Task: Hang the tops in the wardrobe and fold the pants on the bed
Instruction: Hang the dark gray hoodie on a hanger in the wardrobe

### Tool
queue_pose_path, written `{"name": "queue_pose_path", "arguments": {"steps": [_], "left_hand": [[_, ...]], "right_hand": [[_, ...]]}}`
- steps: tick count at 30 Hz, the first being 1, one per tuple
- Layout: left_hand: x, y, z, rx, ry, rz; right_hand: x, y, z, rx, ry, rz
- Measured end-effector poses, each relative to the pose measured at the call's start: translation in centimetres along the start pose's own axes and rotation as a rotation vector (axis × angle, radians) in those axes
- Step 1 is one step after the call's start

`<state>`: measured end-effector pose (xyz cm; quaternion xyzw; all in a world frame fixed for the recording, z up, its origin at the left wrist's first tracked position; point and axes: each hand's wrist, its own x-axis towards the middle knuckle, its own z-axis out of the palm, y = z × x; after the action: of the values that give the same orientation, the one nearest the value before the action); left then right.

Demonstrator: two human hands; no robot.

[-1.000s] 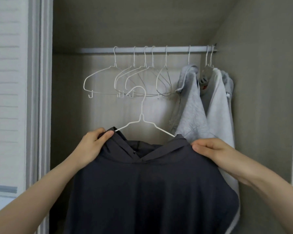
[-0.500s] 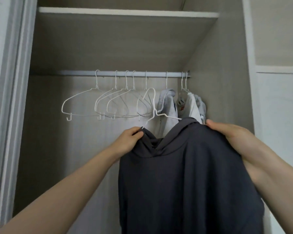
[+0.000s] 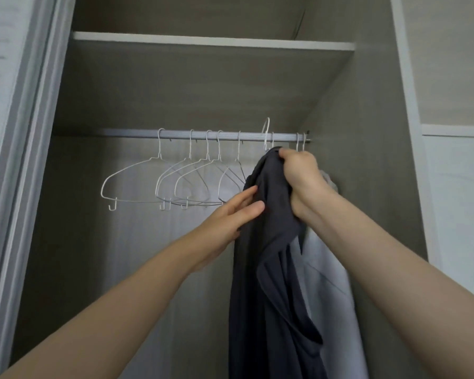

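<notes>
A dark grey top (image 3: 271, 283) hangs on a white wire hanger whose hook (image 3: 266, 129) rises above the wardrobe rail (image 3: 230, 135), right of centre. My right hand (image 3: 298, 173) grips the bunched top at its collar, just under the rail. With its fingers straight, my left hand (image 3: 233, 217) touches the top's left side lower down. Grey tops (image 3: 329, 283) hang behind the dark one at the rail's right end, mostly hidden.
Several empty white wire hangers (image 3: 175, 181) hang on the rail to the left. A shelf (image 3: 211, 42) runs above the rail. The wardrobe's right wall (image 3: 367, 187) stands close to the hung tops; a sliding door frame (image 3: 25, 160) is at the left.
Both hands lifted the dark top up and right to the rail. My right hand moved from its shoulder to the collar; my left hand let go of the shoulder and now touches its side.
</notes>
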<state>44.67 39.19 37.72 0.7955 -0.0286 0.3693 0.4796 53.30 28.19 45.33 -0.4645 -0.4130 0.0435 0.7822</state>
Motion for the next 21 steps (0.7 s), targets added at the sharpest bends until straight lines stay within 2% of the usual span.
{"name": "queue_pose_path", "arguments": {"steps": [5, 7, 10, 12, 15, 21], "left_hand": [[-0.1, -1.7, 1.0, 0.356, 0.026, 0.090], [0.1, -3.0, 0.6, 0.496, 0.140, 0.047], [1.0, -5.1, -0.8, 0.634, 0.419, -0.004], [1.6, -6.3, -2.1, 0.660, 0.513, -0.028], [2.5, -7.5, -3.7, 0.621, 0.571, -0.015], [2.5, -9.9, -3.9, 0.661, 0.548, -0.051]], "right_hand": [[4.2, 1.3, 5.3, -0.082, -0.029, -0.108], [5.4, 1.7, 6.6, -0.151, -0.015, -0.149], [7.4, 2.3, 7.3, -0.180, -0.039, -0.146], [8.6, 2.5, 7.2, -0.233, -0.060, -0.149], [10.3, 2.9, 6.8, -0.281, -0.042, -0.152], [12.3, 4.7, 6.3, -0.437, -0.058, -0.043]]}}
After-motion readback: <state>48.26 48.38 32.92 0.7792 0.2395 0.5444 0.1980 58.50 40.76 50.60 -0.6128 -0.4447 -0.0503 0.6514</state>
